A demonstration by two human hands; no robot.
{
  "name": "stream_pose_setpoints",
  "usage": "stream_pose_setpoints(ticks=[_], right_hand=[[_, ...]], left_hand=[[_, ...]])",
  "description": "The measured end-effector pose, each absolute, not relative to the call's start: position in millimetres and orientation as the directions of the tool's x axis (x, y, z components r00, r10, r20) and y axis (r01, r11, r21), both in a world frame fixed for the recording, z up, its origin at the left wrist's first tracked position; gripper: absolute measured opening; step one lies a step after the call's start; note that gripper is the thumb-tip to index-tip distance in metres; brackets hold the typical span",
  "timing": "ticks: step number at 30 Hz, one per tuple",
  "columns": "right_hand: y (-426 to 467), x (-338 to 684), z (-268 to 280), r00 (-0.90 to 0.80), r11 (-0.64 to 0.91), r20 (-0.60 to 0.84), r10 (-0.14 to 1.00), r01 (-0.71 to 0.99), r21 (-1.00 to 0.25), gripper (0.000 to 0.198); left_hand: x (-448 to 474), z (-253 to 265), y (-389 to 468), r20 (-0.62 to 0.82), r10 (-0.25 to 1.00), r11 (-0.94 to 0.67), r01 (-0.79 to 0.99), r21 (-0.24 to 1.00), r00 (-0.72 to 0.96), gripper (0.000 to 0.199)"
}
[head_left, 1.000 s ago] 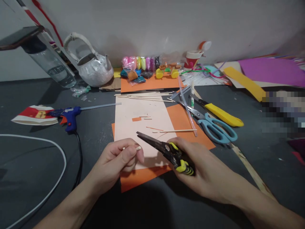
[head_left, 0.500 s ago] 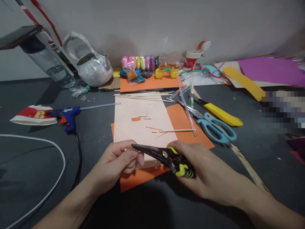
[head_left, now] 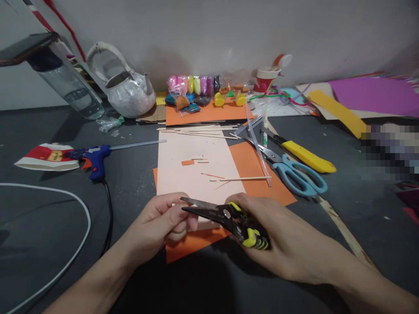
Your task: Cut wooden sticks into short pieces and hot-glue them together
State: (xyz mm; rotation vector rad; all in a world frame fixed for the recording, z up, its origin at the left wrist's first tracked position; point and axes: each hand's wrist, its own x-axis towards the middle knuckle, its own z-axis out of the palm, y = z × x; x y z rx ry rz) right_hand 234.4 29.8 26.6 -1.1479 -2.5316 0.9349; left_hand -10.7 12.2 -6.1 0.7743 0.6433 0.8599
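Note:
My left hand is closed in a pinch, thumb against forefinger, over the near part of a pale sheet. Whatever it holds is too small and too hidden to name. My right hand is wrapped round the black and yellow handles of a pair of snips. Their dark blades are parted, pointing left, with the tips at my left fingertips. On the sheet lie a thin wooden stick, a small orange paper piece and several short cut bits.
A blue glue gun rests at left with its black cord. Blue-handled scissors and a yellow utility knife lie at right. Further back are a silver kettle, a water bottle, wooden sticks and clay packets.
The blades of the snips have parted from closed, with the lower blade now below the upper one. My left hand keeps its pinch in nearly the same place.

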Motion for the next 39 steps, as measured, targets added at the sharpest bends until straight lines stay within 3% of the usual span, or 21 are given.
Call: stream_pose_setpoints(ticks=[7, 14, 30, 35, 39], right_hand=[[29.6, 235.3, 23.6, -0.656, 0.492, -0.082, 0.75, 0.637, -0.594, 0.025], [30.9, 232.1, 22.7, -0.611, 0.413, -0.09, 0.786, 0.628, -0.66, 0.03], [26.6, 233.9, 20.9, -0.627, 0.5, -0.042, 0.778, 0.658, -0.562, 0.023], [28.5, 233.1, 20.7, -0.597, 0.465, -0.028, 0.801, 0.651, -0.6, 0.028], [29.9, 229.7, 23.5, -0.6, 0.45, -0.073, 0.797, 0.67, -0.591, 0.03]], left_hand=[[-9.2, -5.4, 8.9, -0.215, 0.857, 0.418, -0.389, 0.821, 0.469, 0.035], [-9.5, -7.3, 10.5, -0.15, 0.902, 0.322, -0.401, 0.858, 0.404, 0.03], [-8.8, -10.0, 5.9, -0.106, 0.964, 0.151, -0.175, 0.973, 0.242, 0.024], [-8.0, -7.3, 4.3, -0.147, 0.967, 0.187, -0.19, 0.964, 0.206, 0.026], [-8.8, -5.5, 3.5, -0.102, 0.988, 0.117, -0.125, 0.985, 0.118, 0.019]])
